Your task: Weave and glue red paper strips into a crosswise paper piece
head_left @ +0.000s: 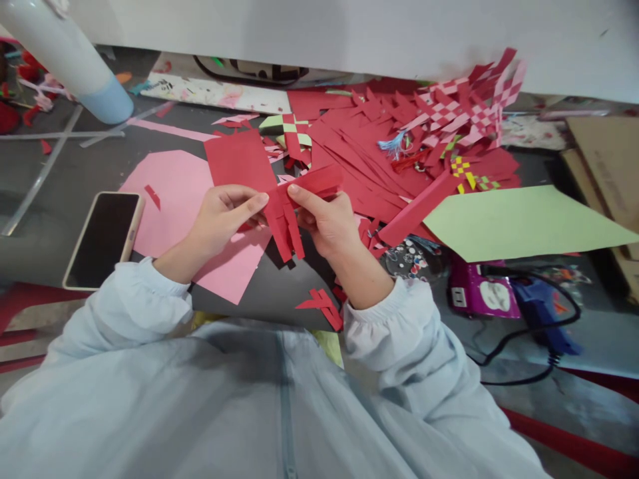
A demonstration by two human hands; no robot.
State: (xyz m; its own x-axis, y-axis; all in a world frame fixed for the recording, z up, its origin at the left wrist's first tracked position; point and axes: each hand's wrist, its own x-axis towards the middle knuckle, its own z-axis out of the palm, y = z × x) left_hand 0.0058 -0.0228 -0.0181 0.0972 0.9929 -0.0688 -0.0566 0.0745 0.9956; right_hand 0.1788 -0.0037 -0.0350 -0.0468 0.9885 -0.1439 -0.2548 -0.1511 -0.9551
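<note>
My left hand [222, 216] and my right hand [324, 219] meet over the dark table, both pinching a piece of red paper [287, 223] cut into strips that hang down between them. The left thumb and fingers press its left edge. On the other side, the right thumb lies on top of a folded red part [319, 181]. Beneath the hands lies a pink paper sheet [174, 193], and a larger red sheet [239, 159] rests just behind it.
A phone [102, 238] lies face up at the left. A big heap of red strips and woven red-and-pink pieces [439, 120] fills the back right. A pale green sheet [519, 223], a purple power strip [482, 293] and a blue glue gun [542, 309] lie at the right.
</note>
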